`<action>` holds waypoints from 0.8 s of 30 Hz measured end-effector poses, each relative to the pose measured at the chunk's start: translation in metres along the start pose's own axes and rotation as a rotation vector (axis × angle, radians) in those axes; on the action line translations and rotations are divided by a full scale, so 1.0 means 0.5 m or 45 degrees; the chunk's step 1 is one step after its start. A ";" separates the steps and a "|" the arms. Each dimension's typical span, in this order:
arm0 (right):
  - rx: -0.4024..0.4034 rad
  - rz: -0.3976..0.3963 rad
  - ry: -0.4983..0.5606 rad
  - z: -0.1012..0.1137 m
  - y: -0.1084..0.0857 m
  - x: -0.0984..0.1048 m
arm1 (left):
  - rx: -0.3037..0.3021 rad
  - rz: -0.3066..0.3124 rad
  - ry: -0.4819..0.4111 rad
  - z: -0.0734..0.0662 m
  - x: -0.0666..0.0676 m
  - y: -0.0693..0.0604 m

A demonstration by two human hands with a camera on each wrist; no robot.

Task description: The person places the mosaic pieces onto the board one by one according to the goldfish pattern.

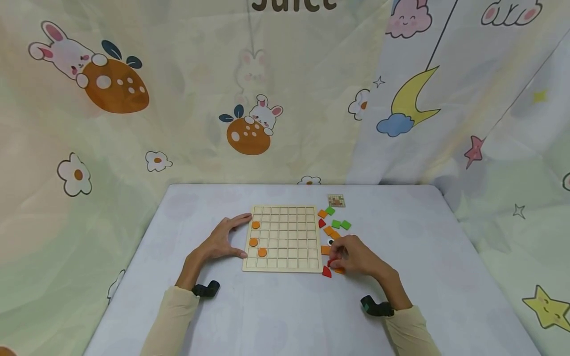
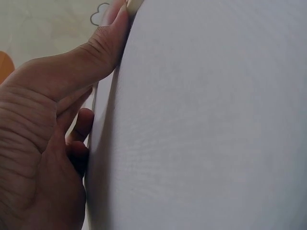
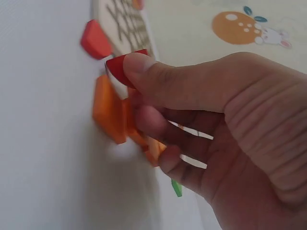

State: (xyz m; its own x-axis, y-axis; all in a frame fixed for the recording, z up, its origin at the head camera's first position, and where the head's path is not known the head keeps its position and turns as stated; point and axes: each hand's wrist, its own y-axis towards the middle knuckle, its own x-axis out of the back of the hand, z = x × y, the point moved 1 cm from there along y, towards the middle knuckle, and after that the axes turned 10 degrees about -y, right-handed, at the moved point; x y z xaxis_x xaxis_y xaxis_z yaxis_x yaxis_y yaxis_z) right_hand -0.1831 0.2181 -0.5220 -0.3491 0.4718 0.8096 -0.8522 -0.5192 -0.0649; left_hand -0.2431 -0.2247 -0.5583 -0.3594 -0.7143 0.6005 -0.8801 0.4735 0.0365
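A pale wooden grid board [image 1: 289, 240] lies on the table, with orange discs [image 1: 253, 242] in three cells at its left. My left hand [image 1: 219, 241] touches the board's left edge, fingers near the far corner and thumb near the front one. In the left wrist view the thumb [image 2: 96, 52] reaches the board's edge. Just beyond the right edge, my right hand [image 1: 356, 257] pinches a red curved-edged piece [image 3: 117, 67] between thumb and fingers. Another red piece [image 1: 327, 272] lies by the board's near right corner. Orange pieces [image 3: 108, 110] lie beneath the right hand, partly hidden.
Green pieces [image 1: 345, 225], further orange pieces [image 1: 322, 213] and a red piece [image 1: 322, 223] are scattered right of the board. A small patterned card [image 1: 336, 200] lies behind them. A printed cloth [image 1: 191, 123] hangs past the far edge of the white table [image 1: 276, 316].
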 end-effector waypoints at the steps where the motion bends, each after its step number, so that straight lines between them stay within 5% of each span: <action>1: 0.010 -0.003 0.032 -0.001 0.001 0.001 | 0.002 0.004 0.000 0.001 0.000 0.000; 15: 0.174 -0.187 0.340 0.002 0.026 -0.014 | -0.006 -0.001 -0.006 -0.004 0.000 -0.001; 24: 0.160 -0.218 0.382 0.025 0.052 -0.028 | -0.001 -0.002 -0.009 -0.002 0.001 0.000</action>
State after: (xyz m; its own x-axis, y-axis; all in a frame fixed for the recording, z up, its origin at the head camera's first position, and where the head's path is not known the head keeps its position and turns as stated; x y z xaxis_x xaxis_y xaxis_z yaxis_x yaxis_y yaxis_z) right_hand -0.1954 0.1887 -0.5278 -0.3201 0.7377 0.5944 -0.8603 -0.4891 0.1438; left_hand -0.2428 -0.2248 -0.5572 -0.3603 -0.7189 0.5945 -0.8804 0.4727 0.0381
